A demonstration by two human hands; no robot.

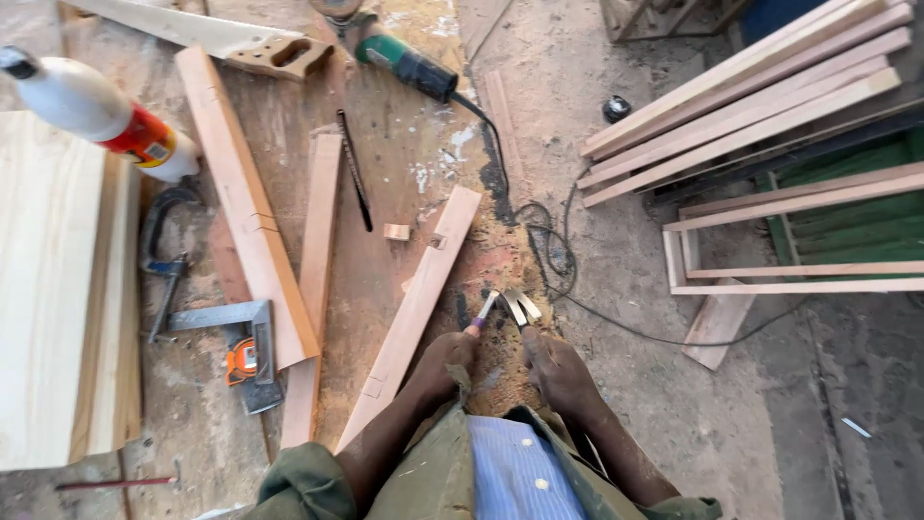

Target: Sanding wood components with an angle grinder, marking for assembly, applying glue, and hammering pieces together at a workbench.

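Left hand (445,358) is gripping a purple-handled chisel (484,311); right hand (555,371) is clasping two pale-handled chisels (521,307), all blades pointing away at the tabletop (404,164) edge, beside a notched wooden strip (416,310).

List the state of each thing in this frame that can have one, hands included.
Left hand: closed on a purple-handled tool.
Right hand: closed on a light-handled tool.
Glue bottle: lying on its side, capped.
Hand saw: lying flat on the bench.
Power tool: lying down, cord attached.
Clamp: lying loose, gripping nothing.
Tape measure: retracted.
Notched strip: lying flat, uncut ends free.
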